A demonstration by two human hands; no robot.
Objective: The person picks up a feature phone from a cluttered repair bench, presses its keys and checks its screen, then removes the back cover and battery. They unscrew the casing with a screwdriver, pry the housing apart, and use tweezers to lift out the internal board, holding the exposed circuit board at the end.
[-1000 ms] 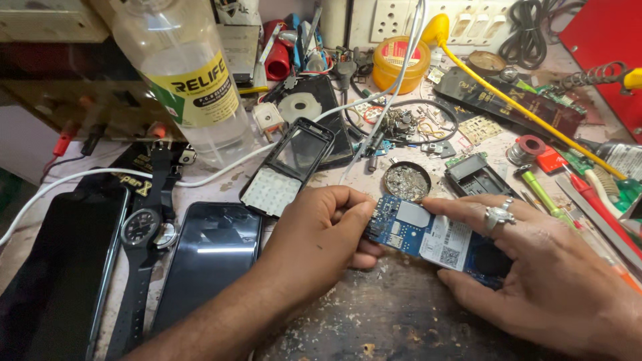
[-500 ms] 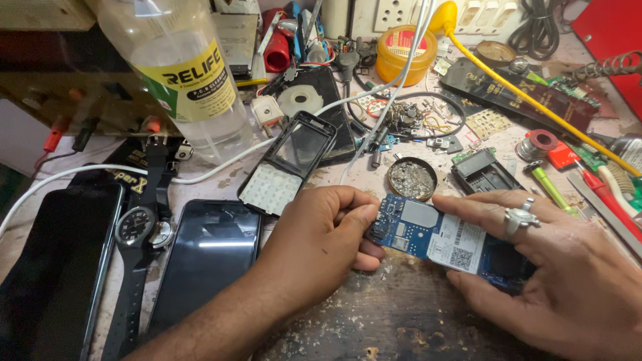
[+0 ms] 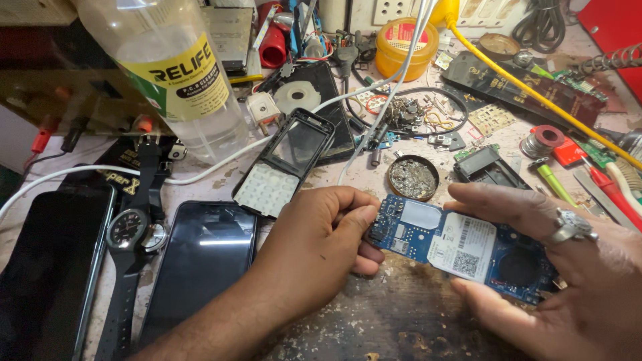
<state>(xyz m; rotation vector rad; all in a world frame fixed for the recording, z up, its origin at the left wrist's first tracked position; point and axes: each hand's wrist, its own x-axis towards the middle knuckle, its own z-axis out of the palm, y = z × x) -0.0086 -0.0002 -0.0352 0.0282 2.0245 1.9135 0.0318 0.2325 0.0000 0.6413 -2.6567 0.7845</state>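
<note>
Here, you held the blue circuit board [image 3: 461,244] just below the round tin of metal scraps [image 3: 412,178], its long axis running left to right. Your right hand [image 3: 575,267] cradled its right end; your left hand [image 3: 321,241] pinched its left edge.

Clear bottle [image 3: 175,73], wristwatch [image 3: 132,230], 2 dark phones [image 3: 204,264], keypad frame [image 3: 286,160], yellow jar [image 3: 401,47].

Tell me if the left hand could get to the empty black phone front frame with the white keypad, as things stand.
Probably yes, once it lets go: the left hand is pinching the blue circuit board, but the black phone frame with white keypad lies just beyond its knuckles, uncovered.
</note>
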